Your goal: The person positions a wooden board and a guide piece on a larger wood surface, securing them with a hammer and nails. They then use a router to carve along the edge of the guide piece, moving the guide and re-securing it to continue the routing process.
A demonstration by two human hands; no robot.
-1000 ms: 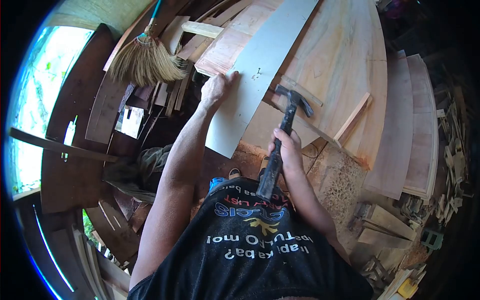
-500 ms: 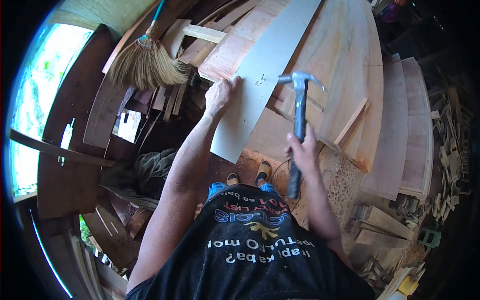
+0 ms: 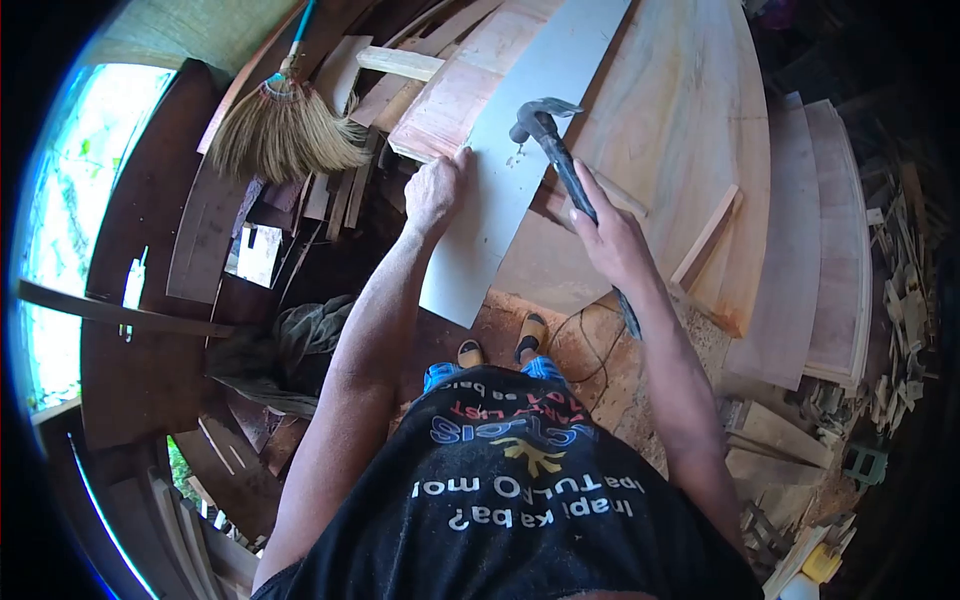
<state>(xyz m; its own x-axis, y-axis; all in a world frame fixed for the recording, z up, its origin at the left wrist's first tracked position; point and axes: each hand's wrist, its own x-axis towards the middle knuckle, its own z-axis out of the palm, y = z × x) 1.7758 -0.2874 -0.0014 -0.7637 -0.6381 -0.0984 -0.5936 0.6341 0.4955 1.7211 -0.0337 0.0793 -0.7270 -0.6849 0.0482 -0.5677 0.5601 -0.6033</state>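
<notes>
My right hand [image 3: 612,235] is wrapped around the dark handle of a claw hammer [image 3: 575,190]. The hammer's striking face is right over a small nail [image 3: 520,150] in a long white board [image 3: 470,245]. That board slants from near my feet up to the top of the view and lies across other wooden panels. On its left edge my left hand [image 3: 435,195] is closed, thumb along the top surface and the other fingers hidden below.
Left of the board lies a soft-bristle broom [image 3: 290,125] on scrap wood. A large plywood panel [image 3: 690,130] fills the right, with a loose wood strip [image 3: 708,235] on it. Dark cloth [image 3: 310,335] lies at left; a cord [image 3: 600,355] runs over the sawdust-covered floor.
The hammer has swung left and forward, its head passing from beside the board to over the nail. My left hand keeps its place on the board's edge.
</notes>
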